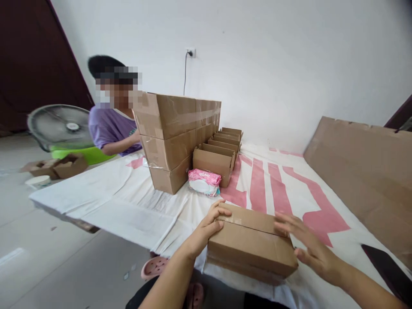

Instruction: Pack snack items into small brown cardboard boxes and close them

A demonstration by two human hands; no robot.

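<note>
A closed cardboard box [247, 240] lies in front of me at the near edge of the table, with a strip of clear tape at the left end of its top seam. My left hand [209, 225] grips the box's left end, fingers curled over the top edge. At the right end, my right hand [312, 246] is open, its fingers apart and slightly blurred. Its fingertips overlap the top corner; whether they touch it I cannot tell. Just beyond the box sits a pink pack of wipes [204, 182].
Taped cardboard boxes [177, 146] stand stacked beyond, beside a row of open-topped boxes [212, 159]. A large cardboard sheet [357, 171] leans at right, near a dark phone-like object [386, 268]. A person [111, 126] sits behind the stack, near a fan [61, 126].
</note>
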